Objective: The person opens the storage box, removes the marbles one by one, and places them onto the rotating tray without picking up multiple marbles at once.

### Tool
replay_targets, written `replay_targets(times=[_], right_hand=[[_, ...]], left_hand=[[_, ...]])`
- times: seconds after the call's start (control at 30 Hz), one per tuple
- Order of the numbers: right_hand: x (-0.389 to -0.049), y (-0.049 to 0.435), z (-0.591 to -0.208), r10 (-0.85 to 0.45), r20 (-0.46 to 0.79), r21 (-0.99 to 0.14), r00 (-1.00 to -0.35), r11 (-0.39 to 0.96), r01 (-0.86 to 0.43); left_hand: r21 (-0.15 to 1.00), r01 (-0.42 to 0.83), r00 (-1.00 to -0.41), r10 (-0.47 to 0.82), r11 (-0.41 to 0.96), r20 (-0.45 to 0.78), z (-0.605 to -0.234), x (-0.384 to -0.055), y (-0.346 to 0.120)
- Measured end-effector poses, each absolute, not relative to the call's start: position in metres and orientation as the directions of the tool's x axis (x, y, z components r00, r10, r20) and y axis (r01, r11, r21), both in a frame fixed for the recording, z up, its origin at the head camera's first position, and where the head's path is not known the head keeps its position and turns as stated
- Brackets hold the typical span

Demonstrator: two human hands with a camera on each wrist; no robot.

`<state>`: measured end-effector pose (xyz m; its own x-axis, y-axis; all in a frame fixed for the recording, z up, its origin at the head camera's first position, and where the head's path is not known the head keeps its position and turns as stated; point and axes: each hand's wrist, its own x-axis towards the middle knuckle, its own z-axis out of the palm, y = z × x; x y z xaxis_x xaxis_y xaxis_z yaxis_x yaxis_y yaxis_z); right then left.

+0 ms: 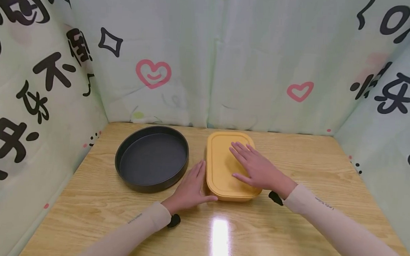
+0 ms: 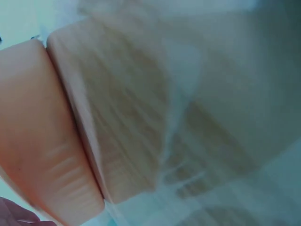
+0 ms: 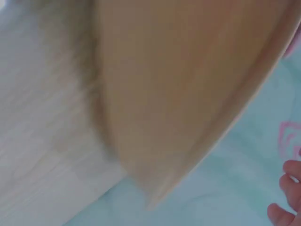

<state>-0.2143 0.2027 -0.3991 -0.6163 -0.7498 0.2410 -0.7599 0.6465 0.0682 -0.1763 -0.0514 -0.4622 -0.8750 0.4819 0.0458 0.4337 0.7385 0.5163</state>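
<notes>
A yellow rectangular food container (image 1: 220,162) with its lid on stands at the middle of the wooden table. My right hand (image 1: 259,167) lies over the lid with its fingers extended and spread. Along the container's left side, my left hand (image 1: 190,189) has straight fingers, its thumb pointing to the near left corner. In the left wrist view the container's side wall (image 2: 42,136) shows close up, with part of the left hand (image 2: 19,214) at the bottom corner. The right wrist view catches the blurred container (image 3: 188,84) and a few right fingertips (image 3: 292,181).
To the left of the container sits a round dark baking pan (image 1: 153,156), close to the left hand. Printed white curtains (image 1: 254,69) hang behind the wooden table (image 1: 298,161) and on both sides.
</notes>
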Motion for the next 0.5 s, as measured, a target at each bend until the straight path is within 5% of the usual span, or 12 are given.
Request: replay_targets(times=[0.27,0.5], right_hand=[[-0.174,0.169,-0.412,-0.838,0.281,0.301,-0.467,0.539,-0.786],[-0.164,0.163,-0.426,-0.849,0.242,0.394,-0.470,0.528,-0.752]], left_hand=[[0.440,0.438,-0.880,0.475,0.784,0.029,-0.466,-0.181,-0.050],[0.320,0.463,-0.878,0.477,0.826,0.040,-0.466,-0.186,-0.048]])
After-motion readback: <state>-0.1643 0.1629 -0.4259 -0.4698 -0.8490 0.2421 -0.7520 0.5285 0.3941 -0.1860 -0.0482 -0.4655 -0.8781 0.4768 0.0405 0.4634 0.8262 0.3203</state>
